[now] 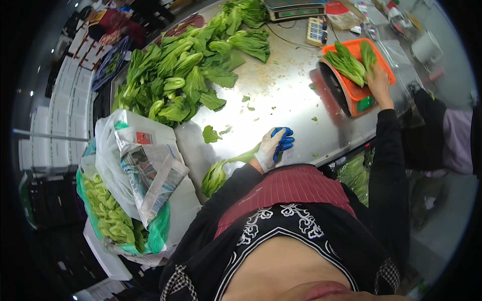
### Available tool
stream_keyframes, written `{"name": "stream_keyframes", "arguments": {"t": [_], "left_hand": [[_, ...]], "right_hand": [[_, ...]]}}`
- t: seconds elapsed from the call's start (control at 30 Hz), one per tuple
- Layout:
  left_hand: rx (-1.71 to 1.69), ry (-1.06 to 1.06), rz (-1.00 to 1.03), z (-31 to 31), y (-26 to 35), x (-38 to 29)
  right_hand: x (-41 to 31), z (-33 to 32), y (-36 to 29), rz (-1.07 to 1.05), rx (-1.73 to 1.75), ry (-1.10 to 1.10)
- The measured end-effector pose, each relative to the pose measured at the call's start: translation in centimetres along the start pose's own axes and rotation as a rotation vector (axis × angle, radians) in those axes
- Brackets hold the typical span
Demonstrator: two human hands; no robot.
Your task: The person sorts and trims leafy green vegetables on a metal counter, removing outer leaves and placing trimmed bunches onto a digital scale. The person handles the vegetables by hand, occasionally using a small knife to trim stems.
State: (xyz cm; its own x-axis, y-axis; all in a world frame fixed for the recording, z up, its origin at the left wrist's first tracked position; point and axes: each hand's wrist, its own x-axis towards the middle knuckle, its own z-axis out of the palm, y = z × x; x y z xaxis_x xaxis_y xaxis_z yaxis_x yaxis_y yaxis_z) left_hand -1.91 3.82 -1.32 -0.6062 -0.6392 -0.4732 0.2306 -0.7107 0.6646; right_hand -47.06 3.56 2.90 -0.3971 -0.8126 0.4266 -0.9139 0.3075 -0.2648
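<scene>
My left hand (272,146), in a white glove with blue coating, rests low over the metal table near its front edge. A leafy green (214,177) runs from beneath that hand to the left; whether the fingers grip it I cannot tell. My bare right hand (379,83) reaches out to the right and is closed on a leafy green (367,54) over the orange plastic basket (391,73). Another leafy green (344,63) lies in the basket, which sits on a digital scale (365,104) with a lit green display.
A large heap of leafy greens (184,71) covers the table's far left. At the left stands a foam box (184,203) with bagged greens (109,210) and newspaper (150,169). A second scale (295,12) and a power strip (315,32) are at the back. A person (457,139) stands at the right.
</scene>
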Motion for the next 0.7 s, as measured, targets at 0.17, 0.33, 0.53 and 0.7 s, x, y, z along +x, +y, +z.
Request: {"name": "stream_keyframes", "arguments": {"t": [0.17, 0.33, 0.53, 0.7], "left_hand": [[0.223, 0.283, 0.138, -2.9, 3.3, 1.4], [0.531, 0.696, 0.571, -7.3, 13.5, 5.3], [1.288, 1.269, 0.358, -13.9, 22.8, 9.5], [1.683, 1.175, -0.077, -16.0, 24.7, 10.3]], "right_hand": [[-2.9, -1.2, -5.8, -0.163, -0.136, 0.23], [-10.0, -1.5, -13.7, -0.256, 0.346, -0.002], [-17.7, 0.8, -19.7, -0.237, 0.629, -0.369], [-16.9, 0.3, -21.2, -0.297, 0.617, -0.488]]}}
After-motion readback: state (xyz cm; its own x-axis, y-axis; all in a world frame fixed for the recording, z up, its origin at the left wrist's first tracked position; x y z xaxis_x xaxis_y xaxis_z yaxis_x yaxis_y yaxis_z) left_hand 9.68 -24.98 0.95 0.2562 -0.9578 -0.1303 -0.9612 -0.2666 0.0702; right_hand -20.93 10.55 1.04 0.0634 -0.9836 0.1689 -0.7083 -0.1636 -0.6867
